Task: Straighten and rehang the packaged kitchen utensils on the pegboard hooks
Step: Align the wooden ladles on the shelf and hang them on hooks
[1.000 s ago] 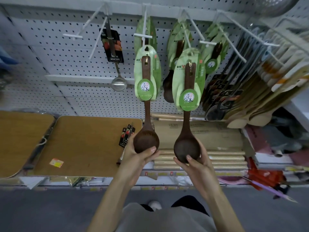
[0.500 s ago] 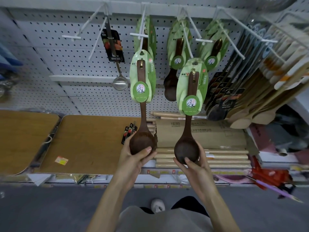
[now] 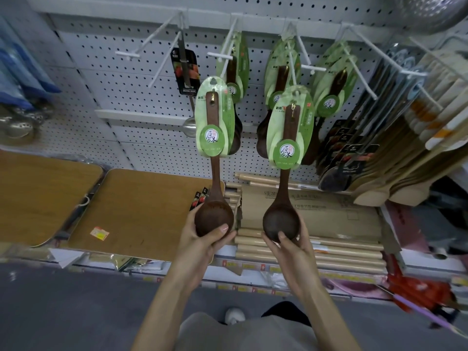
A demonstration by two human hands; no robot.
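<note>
My left hand (image 3: 202,239) grips the dark bowl of a wooden ladle (image 3: 214,173) with a green card pack, held upright off any hook, below the second white hook (image 3: 222,55). My right hand (image 3: 291,245) grips the bowl of a second wooden ladle (image 3: 287,160); its green card top sits at the white hook (image 3: 295,64), and I cannot tell whether it hangs on it. More green-carded ladles (image 3: 331,102) hang behind on the white pegboard (image 3: 121,72).
A steel ladle with a black card (image 3: 186,72) hangs left of the green packs. Wooden spatulas (image 3: 417,138) crowd the hooks at right. Below lie wooden cutting boards (image 3: 141,211), a cardboard box (image 3: 329,211) and rolling pins (image 3: 316,252) on the shelf.
My left hand has drawn its ladle down and left, so its card now hangs clear below the hook. The right ladle has also come slightly lower. Both grips are unchanged.
</note>
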